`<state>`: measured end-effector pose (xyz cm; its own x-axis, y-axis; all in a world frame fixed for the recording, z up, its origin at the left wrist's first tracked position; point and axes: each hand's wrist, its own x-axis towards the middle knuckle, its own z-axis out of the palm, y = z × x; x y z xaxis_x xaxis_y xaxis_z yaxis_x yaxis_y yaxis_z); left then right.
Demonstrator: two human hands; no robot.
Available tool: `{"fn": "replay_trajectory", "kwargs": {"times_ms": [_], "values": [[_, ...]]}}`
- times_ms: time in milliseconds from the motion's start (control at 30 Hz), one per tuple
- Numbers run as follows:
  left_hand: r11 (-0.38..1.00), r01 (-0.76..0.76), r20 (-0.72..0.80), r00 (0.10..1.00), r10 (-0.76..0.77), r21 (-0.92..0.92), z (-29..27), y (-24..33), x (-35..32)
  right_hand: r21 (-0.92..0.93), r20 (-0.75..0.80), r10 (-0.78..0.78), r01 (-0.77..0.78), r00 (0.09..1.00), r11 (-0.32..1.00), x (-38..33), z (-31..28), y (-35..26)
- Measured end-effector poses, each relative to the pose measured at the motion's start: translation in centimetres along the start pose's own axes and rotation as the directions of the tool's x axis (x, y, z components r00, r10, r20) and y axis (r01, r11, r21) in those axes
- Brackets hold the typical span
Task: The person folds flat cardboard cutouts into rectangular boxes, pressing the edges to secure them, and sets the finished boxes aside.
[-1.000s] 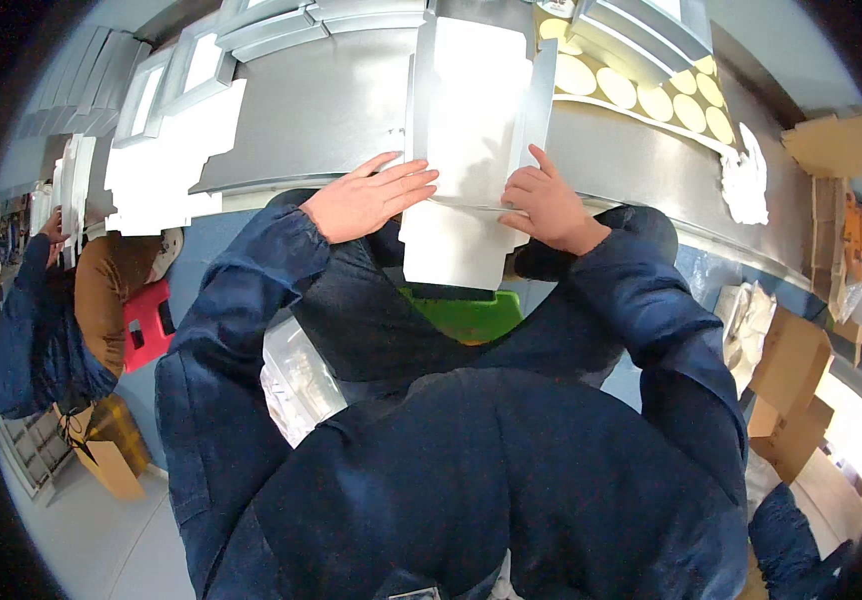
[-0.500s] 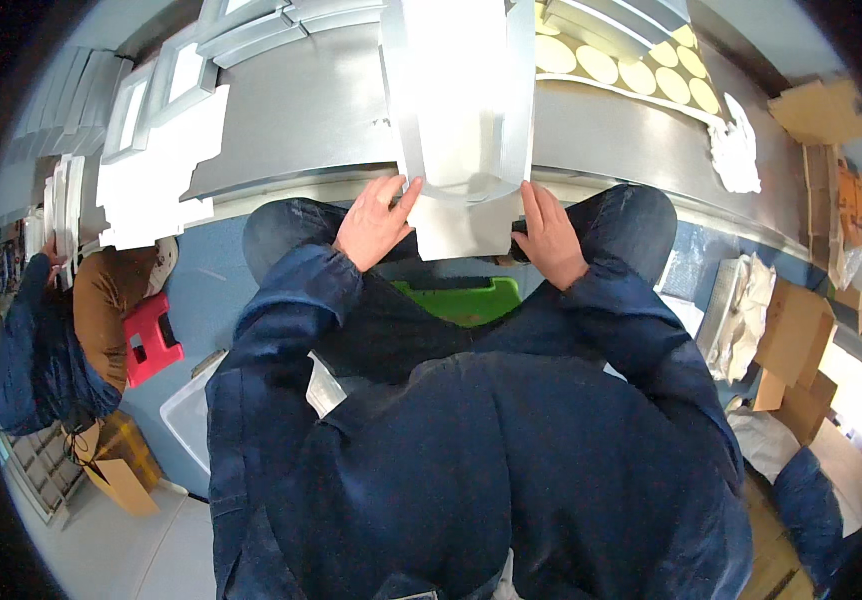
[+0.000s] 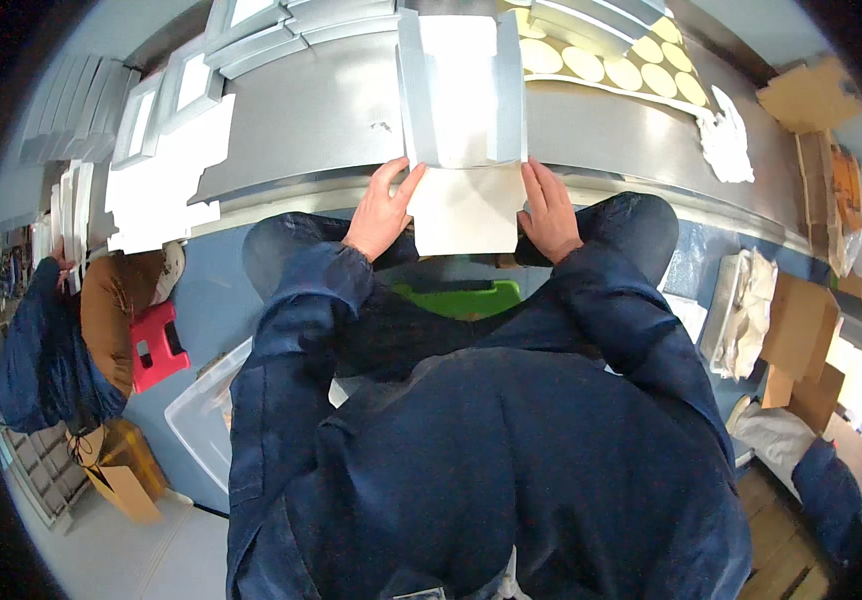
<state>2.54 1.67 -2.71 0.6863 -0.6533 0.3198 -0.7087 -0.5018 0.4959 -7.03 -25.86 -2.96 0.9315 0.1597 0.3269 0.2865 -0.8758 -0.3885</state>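
Currently, the head view looks down on a person in dark blue workwear seated at a grey metal table (image 3: 311,120). Only this one view is on record.

Left hand (image 3: 381,212): fingers extended and pressed flat against the left edge of a white flat box blank (image 3: 463,150), thumb lying toward the sheet. The fingers are not clenched; they grip the sheet's lower left margin at the table's near edge.

Right hand (image 3: 551,212): same posture on the blank's lower right margin, fingers stretched along the edge, touching it.

Box blank: it lies on the table centre, running from the near edge toward the far side. Its two long side flaps stand raised left and right of the middle panel. The near flap overhangs the table edge between both hands.

Surroundings: far right on the table lies a sheet of round yellow stickers (image 3: 601,65), and just right of it a crumpled white backing strip (image 3: 726,140). Far left on the table stand stacked white folded boxes (image 3: 181,85), with loose white flat sheets (image 3: 166,185) near them at the left edge. A green object (image 3: 461,298) shows below the table, between the person's knees. Brown cardboard pieces (image 3: 801,330) lie on the floor to the right. A red stool (image 3: 156,345) stands left, beside a second person (image 3: 51,340) in dark blue.
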Motion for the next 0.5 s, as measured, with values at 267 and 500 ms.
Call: {"fn": "replay_trajectory", "kwargs": {"times_ms": [267,500], "values": [[0.976,-0.206,0.055,0.978,0.202,0.077,-0.9,-0.4,0.8,-0.143,0.084,-0.287,0.296,0.954,0.944,0.5,-1.3,0.7],[0.964,-0.186,0.147,0.976,0.16,0.188,-2.4,-0.6,2.1,-0.082,0.247,-0.091,0.115,0.965,0.99,0.6,-1.5,1.9]]}}
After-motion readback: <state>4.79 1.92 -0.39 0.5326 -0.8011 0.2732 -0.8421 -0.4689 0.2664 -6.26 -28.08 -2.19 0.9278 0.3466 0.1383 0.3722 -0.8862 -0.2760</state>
